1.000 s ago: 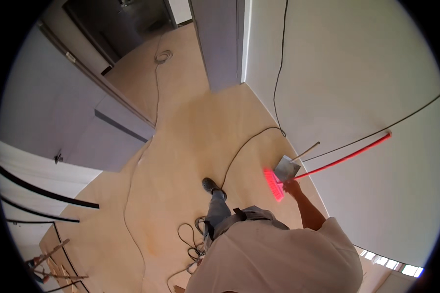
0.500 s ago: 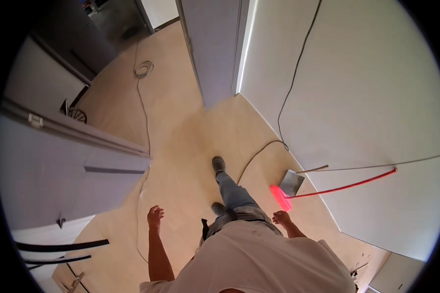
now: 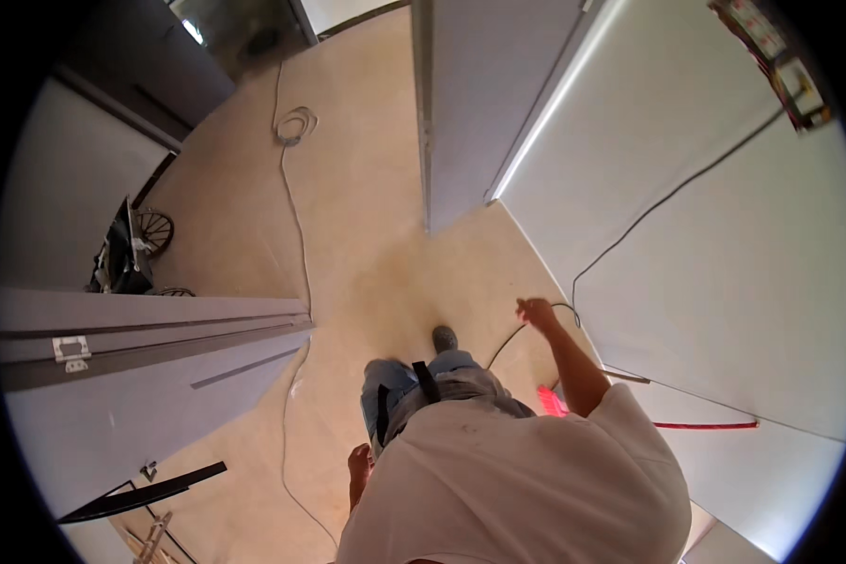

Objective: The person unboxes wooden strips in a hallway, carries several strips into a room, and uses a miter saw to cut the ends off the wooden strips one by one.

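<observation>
Overhead, I am looking down on a person walking along a tan floor between grey panels. My right hand is swung forward and out beside the white wall, fingers loosely curled and holding nothing that I can make out; it hangs just above the black cable that runs down the wall and loops onto the floor near my shoe. My left hand hangs low at my hip, partly hidden by the white shirt, so I cannot tell whether it is spread or closed, though nothing shows in it.

I judge this to be a walking stride with both hands free. The red broom lies on the floor behind my right arm, its head close to my elbow and its red handle stretching along the foot of the wall.

For room, the open lane runs ahead past the edge of the grey door panel. A thin grey cord trails up the floor to a coil. On the left, a grey panel with a hinge juts in and narrows the way, so I would keep to the middle, stepping clear of both cables.
</observation>
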A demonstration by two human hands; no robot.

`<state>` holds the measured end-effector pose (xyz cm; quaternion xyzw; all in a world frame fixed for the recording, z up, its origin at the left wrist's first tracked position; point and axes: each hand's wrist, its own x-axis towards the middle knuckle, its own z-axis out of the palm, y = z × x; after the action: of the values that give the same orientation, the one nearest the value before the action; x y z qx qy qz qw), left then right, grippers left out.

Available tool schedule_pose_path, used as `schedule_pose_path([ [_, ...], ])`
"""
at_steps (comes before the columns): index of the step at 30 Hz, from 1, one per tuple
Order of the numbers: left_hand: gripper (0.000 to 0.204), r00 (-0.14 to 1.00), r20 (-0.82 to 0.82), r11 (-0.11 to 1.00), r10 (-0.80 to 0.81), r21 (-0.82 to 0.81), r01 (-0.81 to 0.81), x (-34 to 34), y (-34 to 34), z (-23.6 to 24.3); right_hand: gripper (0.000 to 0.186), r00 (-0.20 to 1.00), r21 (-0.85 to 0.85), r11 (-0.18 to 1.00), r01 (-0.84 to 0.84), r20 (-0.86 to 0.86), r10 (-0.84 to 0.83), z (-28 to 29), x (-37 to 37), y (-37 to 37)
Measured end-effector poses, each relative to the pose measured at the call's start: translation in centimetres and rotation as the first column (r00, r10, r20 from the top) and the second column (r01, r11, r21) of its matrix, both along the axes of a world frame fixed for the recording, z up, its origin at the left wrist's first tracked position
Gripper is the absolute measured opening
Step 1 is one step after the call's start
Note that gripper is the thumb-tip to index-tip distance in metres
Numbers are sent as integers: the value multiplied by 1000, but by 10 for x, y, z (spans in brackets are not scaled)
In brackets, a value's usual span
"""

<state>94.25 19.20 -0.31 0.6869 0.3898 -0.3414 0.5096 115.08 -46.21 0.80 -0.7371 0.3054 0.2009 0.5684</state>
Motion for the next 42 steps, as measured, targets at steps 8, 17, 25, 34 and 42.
schedule_pose_path([
  [8,28,903,14,897,-429,122,424,129,7,-43,27,994,-192,981,-28,96,47,-2,150,13],
  [17,21,997,5,984,72,-165,-70,479,63,-31,24,907,17,987,161,-397,-141,-31,115,128],
  [25,19,964,240,993,115,-54,-105,836,119,41,34,816,-21,906,422,-427,-390,-14,214,215],
  [34,14,996,83,946,-21,-321,47,959,23,13,18,889,-147,951,-274,-417,191,-77,436,183],
  [42,12,820,134,829,-557,25,559,1044,-65,34,28,971,-135,973,188,-125,-205,7,716,26],
])
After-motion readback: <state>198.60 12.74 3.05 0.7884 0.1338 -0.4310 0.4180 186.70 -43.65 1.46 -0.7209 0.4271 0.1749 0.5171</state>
